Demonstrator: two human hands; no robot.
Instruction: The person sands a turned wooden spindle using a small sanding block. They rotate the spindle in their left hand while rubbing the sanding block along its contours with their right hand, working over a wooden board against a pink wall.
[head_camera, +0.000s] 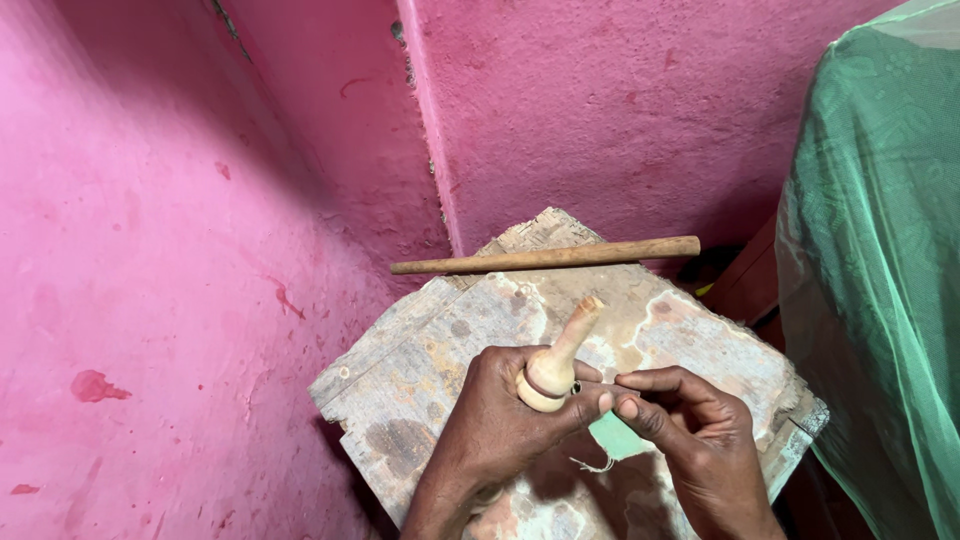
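My left hand (500, 425) grips a small pale wooden piece (560, 355) with a round base and a long tapered neck that points up and away. My right hand (690, 430) pinches at the base of that piece with thumb and forefinger, which touch the left thumb. Under the fingers a scrap of light green cloth (615, 437) with a loose thread lies on a worn wooden board (430, 360). What the right fingertips hold is too small to tell.
A brown wooden stick (545, 257) lies across the far edge of the board. Pink plastered walls (200, 250) close in at the left and behind. A green net cloth (880, 270) hangs at the right over dark furniture.
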